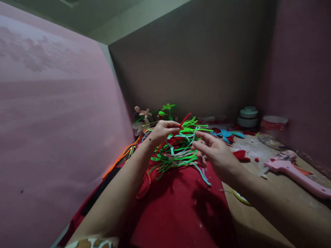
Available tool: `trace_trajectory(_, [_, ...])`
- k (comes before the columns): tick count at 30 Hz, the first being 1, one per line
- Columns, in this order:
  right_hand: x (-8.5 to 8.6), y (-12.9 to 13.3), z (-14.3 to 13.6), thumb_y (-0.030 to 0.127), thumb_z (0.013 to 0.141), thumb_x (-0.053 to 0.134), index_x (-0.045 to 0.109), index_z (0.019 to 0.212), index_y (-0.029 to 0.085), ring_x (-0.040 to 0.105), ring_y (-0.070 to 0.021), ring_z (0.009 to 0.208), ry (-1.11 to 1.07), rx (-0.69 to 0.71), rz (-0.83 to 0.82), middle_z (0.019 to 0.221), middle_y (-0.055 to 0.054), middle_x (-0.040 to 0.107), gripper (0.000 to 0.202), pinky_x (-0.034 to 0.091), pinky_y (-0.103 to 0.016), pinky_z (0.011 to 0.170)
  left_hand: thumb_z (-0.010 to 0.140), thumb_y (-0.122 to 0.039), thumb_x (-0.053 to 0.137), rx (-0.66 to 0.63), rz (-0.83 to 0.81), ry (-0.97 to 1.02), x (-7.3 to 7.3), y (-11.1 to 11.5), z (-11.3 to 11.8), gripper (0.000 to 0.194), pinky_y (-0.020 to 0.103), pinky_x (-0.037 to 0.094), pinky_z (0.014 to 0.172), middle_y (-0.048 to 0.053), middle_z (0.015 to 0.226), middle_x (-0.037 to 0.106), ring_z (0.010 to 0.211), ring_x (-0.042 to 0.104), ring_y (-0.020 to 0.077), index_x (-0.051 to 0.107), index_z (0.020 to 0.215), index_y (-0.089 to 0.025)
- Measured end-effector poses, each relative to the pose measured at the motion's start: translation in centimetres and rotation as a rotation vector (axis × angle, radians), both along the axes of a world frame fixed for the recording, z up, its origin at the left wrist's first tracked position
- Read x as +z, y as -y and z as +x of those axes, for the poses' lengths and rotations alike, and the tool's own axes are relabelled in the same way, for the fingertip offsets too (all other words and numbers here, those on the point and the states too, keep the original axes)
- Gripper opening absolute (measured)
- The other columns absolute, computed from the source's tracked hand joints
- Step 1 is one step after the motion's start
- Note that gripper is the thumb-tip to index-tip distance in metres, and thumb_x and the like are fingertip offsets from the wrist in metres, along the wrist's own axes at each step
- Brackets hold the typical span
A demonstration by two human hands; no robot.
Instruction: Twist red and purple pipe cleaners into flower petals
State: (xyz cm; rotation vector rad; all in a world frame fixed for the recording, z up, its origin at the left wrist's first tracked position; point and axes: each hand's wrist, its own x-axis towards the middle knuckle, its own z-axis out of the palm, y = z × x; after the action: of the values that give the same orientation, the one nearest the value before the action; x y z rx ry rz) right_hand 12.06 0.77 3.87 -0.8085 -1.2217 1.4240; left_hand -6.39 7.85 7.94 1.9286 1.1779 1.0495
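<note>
Both hands are over a loose pile of fuzzy pipe-cleaner strips, mostly bright green with some pale blue, pink and red ones [178, 151]. The left hand [162, 131] has its fingers closed in a pinch on one thin red pipe-cleaner strip [185, 119], which points up and to the right above the pile. The right hand [214, 151] is half open, fingers loosely curled, and its fingertips touch the right edge of the pile; I cannot tell if it really grips any strand.

The pile lies on a red cloth [178, 210] that covers the left part of the wooden counter [261, 217]. A pink wall [51, 120] stands very close on the left, so there is little room on that side. A grey wall closes the back. To the right of the cloth the counter is more open.

Behind the pile stand small handmade flowers with pink petals and green leaves [155, 115]. A blue flower shape with red pieces [227, 135] lies just right of the pile. A pink plastic tool with a long handle [297, 174] lies near the right edge. A round white lidded container [248, 117] and a white and red tape roll [274, 124] sit in the far right corner, well apart from the hands.
</note>
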Motion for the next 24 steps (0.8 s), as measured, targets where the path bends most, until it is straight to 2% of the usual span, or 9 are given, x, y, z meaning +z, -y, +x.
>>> trace_trajectory(2, [0.8, -1.6, -1.1, 0.031, 0.071, 0.062, 0.039, 0.122, 0.013, 0.041, -0.0054, 0.035, -0.010, -0.048, 0.024, 0.062, 0.004, 0.054, 0.058, 0.028, -0.018, 0.030, 0.066, -0.026, 0.064, -0.049, -0.012, -0.044, -0.7, 0.4, 0.2, 0.023, 0.023, 0.044, 0.062, 0.002, 0.068, 0.065, 0.062, 0.056, 0.0112, 0.068, 0.082, -0.010])
trace_trajectory(3, [1.0, -2.4, -1.6, 0.032, 0.072, 0.062, 0.044, 0.117, 0.013, 0.040, -0.0048, 0.034, 0.007, -0.044, 0.044, 0.061, 0.005, 0.054, 0.052, 0.027, -0.018, 0.030, 0.067, -0.027, 0.062, -0.075, -0.007, -0.085, -1.0, 0.7, 0.3, 0.024, 0.023, 0.044, 0.062, 0.002, 0.069, 0.065, 0.063, 0.057, 0.0117, 0.068, 0.083, -0.010])
trace_trajectory(5, [0.8, -3.6, -2.7, 0.031, 0.073, 0.059, 0.058, 0.090, 0.010, 0.036, -0.0030, 0.032, 0.047, -0.041, 0.120, 0.053, 0.005, 0.051, 0.027, 0.025, -0.017, 0.029, 0.072, -0.029, 0.057, -0.094, 0.043, -0.234, -1.8, 1.0, 0.4, 0.024, 0.023, 0.044, 0.061, 0.003, 0.072, 0.065, 0.064, 0.057, 0.0122, 0.066, 0.085, -0.010])
trace_trajectory(6, [0.6, -4.1, -3.1, 0.030, 0.074, 0.058, 0.058, 0.076, 0.010, 0.036, -0.0029, 0.032, 0.050, -0.070, 0.151, 0.050, 0.005, 0.050, 0.020, 0.025, -0.017, 0.029, 0.074, -0.029, 0.054, -0.086, 0.079, -0.323, -2.3, 1.1, 0.3, 0.024, 0.022, 0.044, 0.060, 0.002, 0.072, 0.064, 0.065, 0.057, 0.0123, 0.065, 0.086, -0.011])
trace_trajectory(8, [0.0, -4.6, -3.6, 0.028, 0.073, 0.059, 0.055, 0.065, 0.012, 0.038, -0.0036, 0.033, 0.037, -0.101, 0.143, 0.048, 0.004, 0.052, 0.019, 0.029, -0.016, 0.030, 0.075, -0.026, 0.052, -0.039, 0.142, -0.474, -3.4, 1.1, -0.4, 0.020, 0.022, 0.043, 0.060, 0.001, 0.072, 0.063, 0.065, 0.056, 0.0123, 0.064, 0.084, -0.012])
trace_trajectory(10, [-0.7, -4.7, -3.5, 0.024, 0.071, 0.061, 0.056, 0.065, 0.012, 0.042, -0.0045, 0.035, -0.020, -0.142, 0.055, 0.050, 0.003, 0.055, 0.015, 0.032, -0.016, 0.031, 0.069, -0.019, 0.057, -0.002, 0.163, -0.533, -4.6, 1.0, -1.7, 0.011, 0.022, 0.043, 0.060, 0.001, 0.068, 0.061, 0.065, 0.055, 0.0129, 0.064, 0.073, -0.013])
trace_trajectory(12, [-1.6, -4.6, -3.3, 0.017, 0.071, 0.061, 0.056, 0.065, 0.012, 0.044, -0.0054, 0.036, -0.113, -0.177, -0.127, 0.051, 0.001, 0.057, 0.009, 0.033, -0.016, 0.030, 0.062, -0.015, 0.061, 0.034, 0.183, -0.586, -5.7, 0.9, -3.3, 0.007, 0.024, 0.042, 0.062, 0.000, 0.065, 0.058, 0.065, 0.053, 0.0135, 0.064, 0.068, -0.015])
trace_trajectory(18, [-4.2, -5.2, -2.9, 0.002, 0.077, 0.044, 0.052, 0.062, 0.013, 0.047, -0.0059, 0.035, -0.182, -0.197, -0.392, 0.046, -0.001, 0.054, 0.020, 0.040, -0.015, 0.033, 0.066, -0.008, 0.055, 0.113, 0.277, -0.623, -7.8, 0.2, -6.6, 0.021, 0.025, 0.043, 0.073, 0.002, 0.085, 0.057, 0.079, 0.053, 0.0137, 0.063, 0.083, -0.017])
trace_trajectory(24, [-5.6, -5.3, -3.1, 0.008, 0.078, 0.050, 0.056, 0.068, 0.012, 0.050, -0.0069, 0.037, -0.236, -0.222, -0.386, 0.049, 0.000, 0.056, 0.013, 0.043, -0.017, 0.036, 0.067, -0.009, 0.057, 0.165, 0.318, -0.647, -8.2, -0.4, -6.8, 0.022, 0.027, 0.043, 0.078, 0.004, 0.089, 0.054, 0.086, 0.053, 0.0159, 0.064, 0.085, -0.016])
